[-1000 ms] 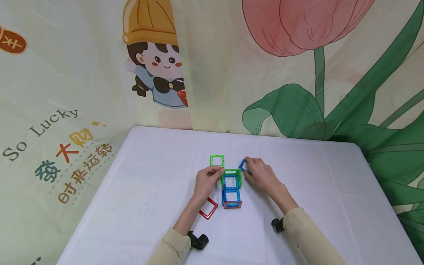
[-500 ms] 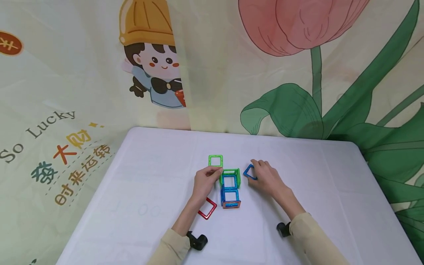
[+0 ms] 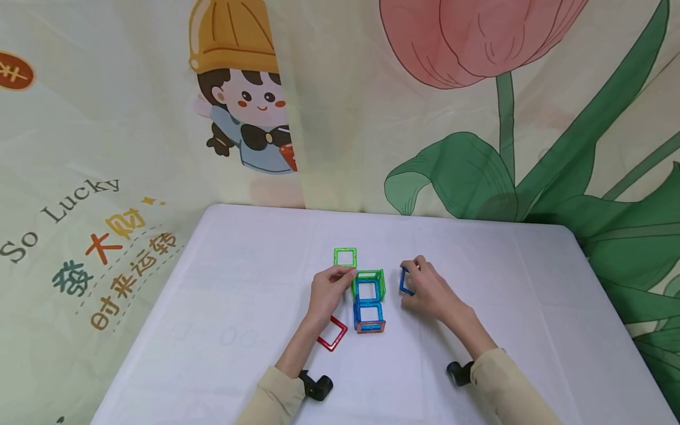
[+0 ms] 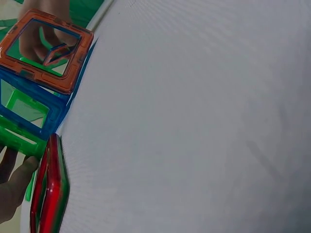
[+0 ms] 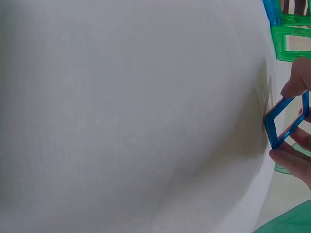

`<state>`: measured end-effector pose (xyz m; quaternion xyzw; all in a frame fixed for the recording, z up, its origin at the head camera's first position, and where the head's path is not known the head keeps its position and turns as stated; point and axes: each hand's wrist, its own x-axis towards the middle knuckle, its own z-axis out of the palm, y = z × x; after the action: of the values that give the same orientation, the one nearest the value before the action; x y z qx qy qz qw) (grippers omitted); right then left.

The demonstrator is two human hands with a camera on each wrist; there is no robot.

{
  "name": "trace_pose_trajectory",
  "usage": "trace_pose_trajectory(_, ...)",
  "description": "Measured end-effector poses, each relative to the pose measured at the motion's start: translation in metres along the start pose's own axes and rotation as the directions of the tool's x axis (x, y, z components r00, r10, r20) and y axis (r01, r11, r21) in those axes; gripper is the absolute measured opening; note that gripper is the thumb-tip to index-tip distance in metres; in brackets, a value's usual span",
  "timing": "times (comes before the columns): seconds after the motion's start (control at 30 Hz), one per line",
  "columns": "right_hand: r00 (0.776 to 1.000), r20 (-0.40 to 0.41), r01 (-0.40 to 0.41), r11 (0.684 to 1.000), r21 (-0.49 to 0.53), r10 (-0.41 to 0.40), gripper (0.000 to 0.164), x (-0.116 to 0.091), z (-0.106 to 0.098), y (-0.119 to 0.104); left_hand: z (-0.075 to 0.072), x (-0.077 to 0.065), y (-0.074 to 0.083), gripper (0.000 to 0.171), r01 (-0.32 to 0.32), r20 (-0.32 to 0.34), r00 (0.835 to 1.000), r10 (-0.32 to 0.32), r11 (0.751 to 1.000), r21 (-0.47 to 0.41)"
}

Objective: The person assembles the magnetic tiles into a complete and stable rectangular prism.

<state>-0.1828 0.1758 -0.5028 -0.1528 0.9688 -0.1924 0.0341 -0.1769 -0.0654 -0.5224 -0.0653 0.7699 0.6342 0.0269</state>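
A small structure of square magnetic tiles [image 3: 369, 303], blue and green with an orange one at the near end, stands mid-table. My left hand [image 3: 330, 293] holds its green far-left part between thumb and fingers; in the left wrist view the thumb [image 4: 22, 177] meets the green tile [image 4: 19, 141]. Right of the structure, apart from it, my right hand [image 3: 431, 289] pinches a blue magnetic tile [image 5: 277, 124] by its edges. Fingers hide part of that tile.
A light green tile [image 3: 345, 257] lies beyond the left hand. Beside the left wrist, a red tile [image 3: 333, 334] lies partly covered. A white cloth covers the table [image 3: 255, 248]; a printed curtain [image 3: 340, 118] hangs behind its far edge.
My right hand has drawn the blue tile away from the structure to the right and turned it more upright. The left hand keeps its hold in the same place.
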Motion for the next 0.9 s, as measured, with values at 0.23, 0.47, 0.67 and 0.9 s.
trace_pose_trajectory(0.23,1.000,0.004,0.003,0.987,0.161,-0.004,0.066,-0.007,-0.001,0.000,0.000,0.002,-0.002,0.024,0.004,0.000,1.000,-0.004,1.000,-0.001)
trace_pose_trajectory(0.47,1.000,0.009,0.024,0.967,0.254,-0.027,0.065,-0.014,0.002,0.003,-0.001,0.001,-0.001,0.024,0.004,0.006,1.000,-0.004,1.000,-0.008)
trace_pose_trajectory(0.67,0.999,-0.003,0.045,0.954,0.296,-0.046,0.066,-0.020,0.004,0.002,-0.001,0.001,-0.001,0.026,0.010,0.012,1.000,-0.010,1.000,-0.009)
trace_pose_trajectory(0.9,0.998,-0.008,0.055,0.932,0.357,-0.056,0.063,-0.028,0.009,-0.002,-0.002,0.000,-0.001,0.023,-0.012,0.015,1.000,0.013,0.999,-0.032)
